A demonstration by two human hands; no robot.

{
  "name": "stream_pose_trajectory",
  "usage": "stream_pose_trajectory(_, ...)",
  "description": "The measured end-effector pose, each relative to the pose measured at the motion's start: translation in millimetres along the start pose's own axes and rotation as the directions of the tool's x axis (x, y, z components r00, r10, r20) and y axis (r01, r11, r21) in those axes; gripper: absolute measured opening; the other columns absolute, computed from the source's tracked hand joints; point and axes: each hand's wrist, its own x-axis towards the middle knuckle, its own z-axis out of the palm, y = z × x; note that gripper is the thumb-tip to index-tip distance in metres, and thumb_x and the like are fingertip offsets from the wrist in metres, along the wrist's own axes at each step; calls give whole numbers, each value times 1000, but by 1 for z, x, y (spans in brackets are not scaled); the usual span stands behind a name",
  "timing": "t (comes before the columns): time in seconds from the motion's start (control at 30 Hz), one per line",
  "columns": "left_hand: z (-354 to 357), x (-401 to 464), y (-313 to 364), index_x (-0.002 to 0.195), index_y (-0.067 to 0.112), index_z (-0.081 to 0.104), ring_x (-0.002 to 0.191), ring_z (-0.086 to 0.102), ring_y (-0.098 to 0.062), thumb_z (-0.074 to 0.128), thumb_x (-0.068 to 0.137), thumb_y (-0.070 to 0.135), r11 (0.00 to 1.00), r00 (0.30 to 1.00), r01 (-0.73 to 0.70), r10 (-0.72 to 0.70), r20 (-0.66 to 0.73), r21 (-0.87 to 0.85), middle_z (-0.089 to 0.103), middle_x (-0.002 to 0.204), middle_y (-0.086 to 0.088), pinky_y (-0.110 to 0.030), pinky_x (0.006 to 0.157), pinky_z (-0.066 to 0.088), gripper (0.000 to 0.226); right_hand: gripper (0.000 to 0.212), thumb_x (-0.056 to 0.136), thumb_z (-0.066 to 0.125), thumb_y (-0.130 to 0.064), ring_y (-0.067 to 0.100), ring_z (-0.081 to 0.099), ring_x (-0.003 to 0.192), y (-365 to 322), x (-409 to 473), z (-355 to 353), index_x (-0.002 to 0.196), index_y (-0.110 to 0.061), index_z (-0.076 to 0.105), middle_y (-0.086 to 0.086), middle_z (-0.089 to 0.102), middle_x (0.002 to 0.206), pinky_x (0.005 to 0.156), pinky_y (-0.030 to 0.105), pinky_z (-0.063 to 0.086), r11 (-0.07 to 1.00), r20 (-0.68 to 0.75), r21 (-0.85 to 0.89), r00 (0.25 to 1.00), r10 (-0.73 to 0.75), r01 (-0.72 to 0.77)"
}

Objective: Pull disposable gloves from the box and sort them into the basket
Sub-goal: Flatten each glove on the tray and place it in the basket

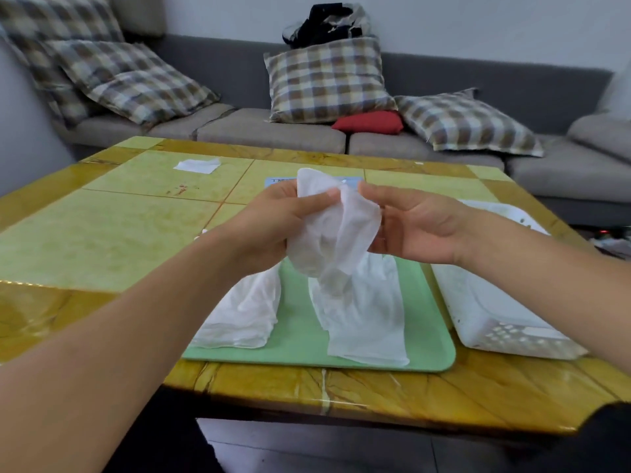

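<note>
Both forearms reach over the table [102, 240]; past the green tray [300, 349] and white basket [495, 322], my left hand [273, 227] pinches a crumpled glove [336, 233], right hand [420, 227] fingers loosely curled beside it. I judge this thin film could slip, missing the right-side basket.

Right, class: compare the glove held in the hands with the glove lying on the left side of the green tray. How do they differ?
The held glove is bunched and crumpled; the tray glove lies spread out fairly flat. The held glove is raised above the green tray, gripped by the left hand with the right hand at its other side; the tray glove rests untouched, overhanging the tray's left edge. Both are thin, translucent white.
</note>
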Motion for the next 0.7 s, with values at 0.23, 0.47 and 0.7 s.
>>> stream_pose_trajectory(0.23, 16, -8, 11, 116, 12, 70, 96, 74, -19, 52, 101, 17, 998, 992, 24, -16, 124, -58, 75, 111, -9, -32, 80, 61, 25, 42, 88, 64, -17, 23, 65, 98, -4, -28, -21, 130, -14, 60, 7, 67, 112, 84, 37, 58, 993, -83, -26, 990, -115, 113)
stream_pose_trajectory(0.47, 14, -3, 11, 130, 12, 63, 103, 72, -23, 39, 106, 9, 989, 991, 80, -65, 117, -127, 71, 122, -13, -35, 82, 61, 34, 44, 82, 69, -21, 18, 68, 87, 2, -33, -23, 123, -6, 66, 9, 72, 106, 81, 30, 60, 998, -52, 66, 999, 16, -12)
stream_pose_trajectory(0.7, 12, 2, 9, 135, 15, 57, 115, 68, -28, 36, 105, 5, 956, 959, 210, -161, 234, -204, 68, 129, -13, -42, 93, 57, 38, 32, 75, 73, -26, 19, 70, 85, 4, -27, -23, 104, -13, 73, 6, 75, 96, 85, 37, 59, 982, -59, -74, 984, 170, -174)
